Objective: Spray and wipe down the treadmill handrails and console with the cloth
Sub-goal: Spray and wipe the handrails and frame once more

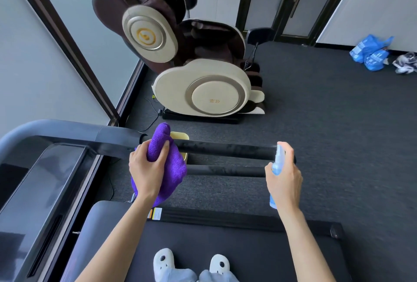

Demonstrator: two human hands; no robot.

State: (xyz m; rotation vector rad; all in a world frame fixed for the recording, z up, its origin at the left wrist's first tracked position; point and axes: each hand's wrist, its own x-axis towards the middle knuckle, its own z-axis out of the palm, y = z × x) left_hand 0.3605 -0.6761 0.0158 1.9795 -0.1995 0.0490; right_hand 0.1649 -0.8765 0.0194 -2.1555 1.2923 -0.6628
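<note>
The person stands on the treadmill belt (pixel 225 247), white clogs (pixel 163 261) showing at the bottom of the view, and faces the black handrail (pixel 225 149) that runs across in front of them. The left hand (pixel 146 168) grips a bunched purple cloth (pixel 168 159) — its fingers curled round the wad, thumb on the near side — and presses it against the handrail's left end, where the bar meets the grey curved frame. Part of the cloth sticks up above the bar and the rest hangs below the hand. A small yellow panel (pixel 180 136) shows just behind the cloth.

The right hand (pixel 284 177) holds a small blue spray bottle (pixel 278 164) upright at the handrail's right end, fingers wrapped round its body, with the nozzle level with the bar. Whether a finger presses the trigger cannot be told. A second, thinner bar (pixel 225 170) runs parallel just below the handrail.

The console (pixel 45 182) — a dark glossy screen — lies tilted at the left, well apart from both hands. Beyond the treadmill, on grey carpet, sits a cream and brown massage chair (pixel 203 87), and blue plastic bags (pixel 370 52) lie by the far wall.
</note>
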